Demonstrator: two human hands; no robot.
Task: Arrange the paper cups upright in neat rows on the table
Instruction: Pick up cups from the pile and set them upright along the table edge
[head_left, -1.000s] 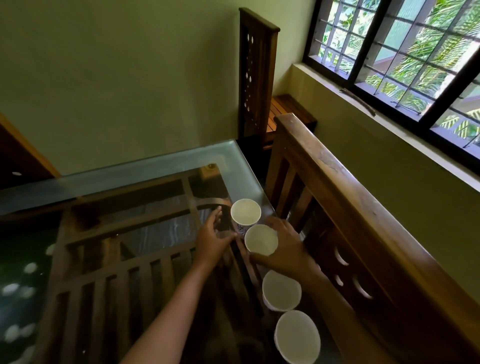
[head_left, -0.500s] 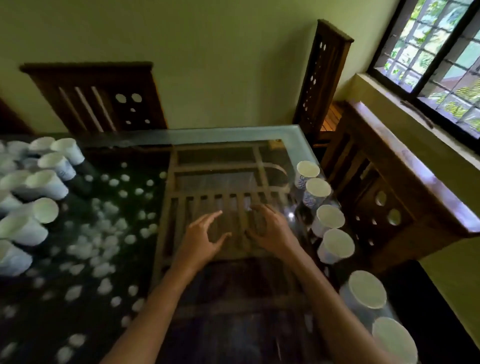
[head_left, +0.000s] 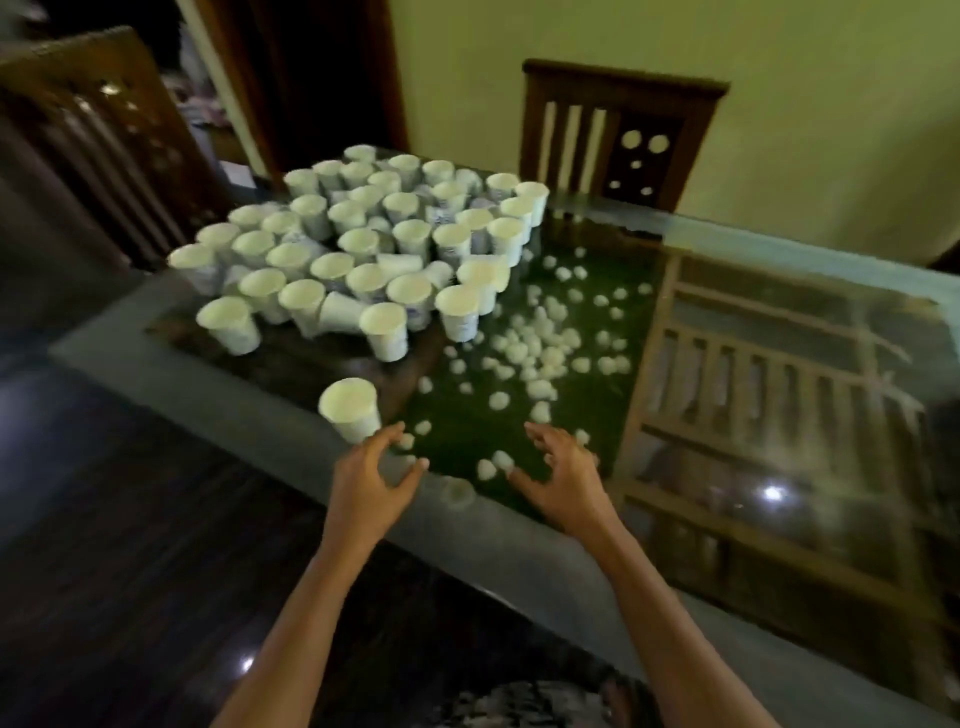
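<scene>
A crowd of white paper cups stands packed on the far left part of the glass table; most are upright and a few lie tipped among them. One single cup stands upright apart from the rest, near the table's front edge. My left hand hovers just below and right of that cup, fingers spread and loosely curved, holding nothing. My right hand hovers over the glass further right, also spread and empty.
Pale round reflections dot the dark glass between the cups and my hands. Wooden chairs stand at the far side and far left. The table's wooden frame shows through the glass on the right. Dark floor lies left of the table.
My view has swung left from the row of cups at the table's right edge to the crowded cups. Both hands moved left with it, still empty.
</scene>
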